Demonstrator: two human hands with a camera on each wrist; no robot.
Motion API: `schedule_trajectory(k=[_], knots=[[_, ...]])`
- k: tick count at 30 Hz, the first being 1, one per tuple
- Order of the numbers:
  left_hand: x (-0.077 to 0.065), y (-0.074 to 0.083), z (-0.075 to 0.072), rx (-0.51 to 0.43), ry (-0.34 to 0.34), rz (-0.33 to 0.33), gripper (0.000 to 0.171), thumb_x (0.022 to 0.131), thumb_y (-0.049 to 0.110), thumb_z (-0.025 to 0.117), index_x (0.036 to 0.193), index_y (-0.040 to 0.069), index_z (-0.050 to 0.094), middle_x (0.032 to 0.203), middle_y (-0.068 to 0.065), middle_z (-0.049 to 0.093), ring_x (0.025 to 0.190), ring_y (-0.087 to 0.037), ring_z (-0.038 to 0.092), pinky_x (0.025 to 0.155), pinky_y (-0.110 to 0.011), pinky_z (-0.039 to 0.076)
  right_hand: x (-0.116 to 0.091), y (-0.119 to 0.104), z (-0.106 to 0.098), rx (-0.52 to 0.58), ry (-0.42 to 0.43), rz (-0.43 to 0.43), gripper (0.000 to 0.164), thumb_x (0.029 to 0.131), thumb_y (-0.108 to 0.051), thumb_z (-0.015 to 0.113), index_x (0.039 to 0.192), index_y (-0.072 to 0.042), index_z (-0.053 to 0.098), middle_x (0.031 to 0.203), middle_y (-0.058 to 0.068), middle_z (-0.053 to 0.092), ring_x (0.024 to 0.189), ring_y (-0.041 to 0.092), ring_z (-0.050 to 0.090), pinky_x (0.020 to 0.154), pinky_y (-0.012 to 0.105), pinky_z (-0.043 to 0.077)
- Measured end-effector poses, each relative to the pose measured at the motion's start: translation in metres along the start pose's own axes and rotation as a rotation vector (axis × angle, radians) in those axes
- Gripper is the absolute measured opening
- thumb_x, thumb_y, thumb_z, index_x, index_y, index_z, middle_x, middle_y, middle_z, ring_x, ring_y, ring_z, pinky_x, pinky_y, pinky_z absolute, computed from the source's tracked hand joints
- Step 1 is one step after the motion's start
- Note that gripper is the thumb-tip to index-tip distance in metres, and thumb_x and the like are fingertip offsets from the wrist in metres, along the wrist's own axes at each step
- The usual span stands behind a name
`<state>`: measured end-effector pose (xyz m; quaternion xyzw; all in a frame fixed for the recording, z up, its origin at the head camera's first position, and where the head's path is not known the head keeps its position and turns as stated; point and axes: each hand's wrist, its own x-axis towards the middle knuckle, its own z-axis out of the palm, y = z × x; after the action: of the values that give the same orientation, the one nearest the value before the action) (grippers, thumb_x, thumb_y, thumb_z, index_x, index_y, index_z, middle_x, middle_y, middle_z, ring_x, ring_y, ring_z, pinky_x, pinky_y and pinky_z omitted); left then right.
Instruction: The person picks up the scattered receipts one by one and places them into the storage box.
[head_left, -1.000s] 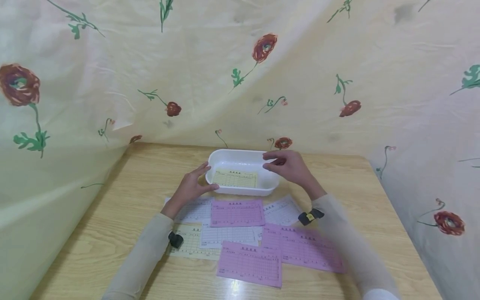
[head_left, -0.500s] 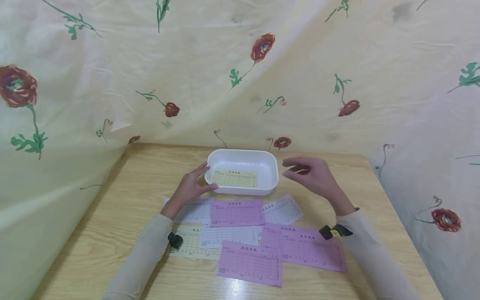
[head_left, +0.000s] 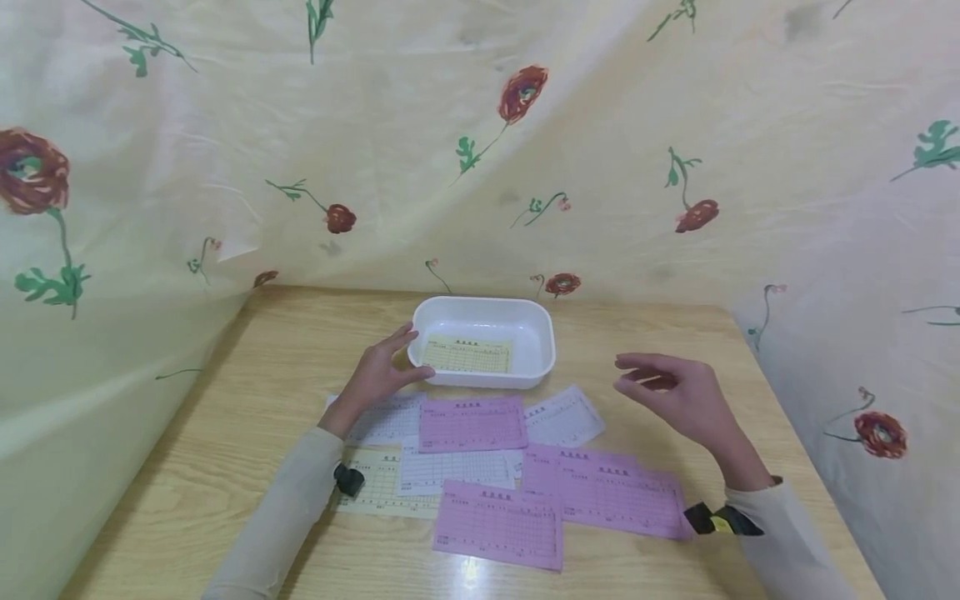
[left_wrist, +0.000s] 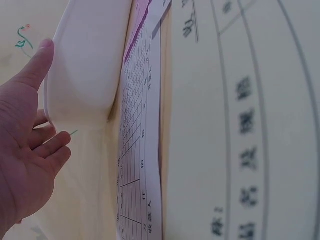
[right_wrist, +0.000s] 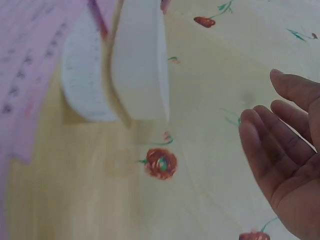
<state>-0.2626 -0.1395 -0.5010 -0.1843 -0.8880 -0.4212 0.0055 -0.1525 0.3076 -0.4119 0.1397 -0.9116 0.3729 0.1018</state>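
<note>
A white plastic tub (head_left: 536, 342) stands at the back of the table, with a yellow printed slip (head_left: 467, 355) lying in its left part. My left hand (head_left: 378, 372) holds the tub's left end, thumb at the near side and fingers curled at the rim; the left wrist view shows this hand (left_wrist: 25, 135) against the tub's edge. Over the right side of the table hangs my right hand (head_left: 678, 396), fingers loosely bent, holding nothing. Pink slips (head_left: 498, 525), white slips (head_left: 450, 471) and a yellow slip (head_left: 375, 483) lie overlapping in front of the tub.
The wooden table (head_left: 247, 400) carries the loose slips across its middle and front. A flowered cloth (head_left: 420, 150) hangs behind the table and along both sides. Each wrist wears a black strap (head_left: 723, 521).
My right hand has moved from above the tub's right end out to the right and nearer the front. The left hand stays at the tub; the slips lie as before.
</note>
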Motion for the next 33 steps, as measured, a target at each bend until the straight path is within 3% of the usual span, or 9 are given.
schedule_trajectory(k=[8,16,21,31,33], knots=[[-0.001,-0.001,0.001,0.011,-0.003,-0.002,0.091,0.081,0.049,0.084,0.15,0.001,0.048,0.165,-0.016,0.032,0.152,-0.036,0.029,0.123,-0.052,0.028,-0.036,0.016,0.004,-0.063,-0.01,0.088,0.037,0.092,-0.03,0.079,0.124,-0.013,0.074,0.111,0.008,0.077,0.086,0.01,0.073,0.07,0.024,0.06],[0.001,0.001,0.0,-0.006,-0.012,-0.02,0.092,0.082,0.051,0.082,0.152,0.003,0.046,0.166,-0.015,0.03,0.153,-0.036,0.027,0.124,-0.052,0.027,-0.062,0.027,0.005,-0.056,0.039,0.134,0.038,0.089,-0.024,0.082,0.124,-0.011,0.074,0.114,0.011,0.076,0.084,0.003,0.072,0.071,0.018,0.059],[0.0,0.001,-0.001,0.001,-0.016,-0.041,0.093,0.082,0.051,0.083,0.152,0.003,0.046,0.166,-0.014,0.03,0.153,-0.035,0.026,0.124,-0.052,0.027,-0.077,0.027,0.002,-0.022,0.021,0.209,0.042,0.09,-0.027,0.082,0.127,-0.011,0.072,0.118,0.014,0.075,0.087,0.003,0.072,0.071,0.02,0.06],[0.0,0.0,0.0,-0.004,-0.019,-0.043,0.092,0.082,0.052,0.082,0.152,0.004,0.046,0.167,-0.013,0.029,0.154,-0.034,0.025,0.124,-0.052,0.026,-0.095,0.044,0.003,-0.069,-0.001,0.233,0.049,0.088,-0.031,0.083,0.129,-0.007,0.069,0.124,0.014,0.072,0.099,-0.008,0.063,0.075,0.019,0.06],[0.0,0.001,0.0,-0.007,-0.018,-0.039,0.093,0.082,0.053,0.081,0.152,0.004,0.046,0.167,-0.013,0.028,0.154,-0.034,0.025,0.124,-0.052,0.026,-0.097,0.045,0.002,-0.08,-0.014,0.237,0.051,0.088,-0.031,0.083,0.13,-0.007,0.068,0.125,0.015,0.071,0.1,-0.003,0.066,0.075,0.019,0.06]])
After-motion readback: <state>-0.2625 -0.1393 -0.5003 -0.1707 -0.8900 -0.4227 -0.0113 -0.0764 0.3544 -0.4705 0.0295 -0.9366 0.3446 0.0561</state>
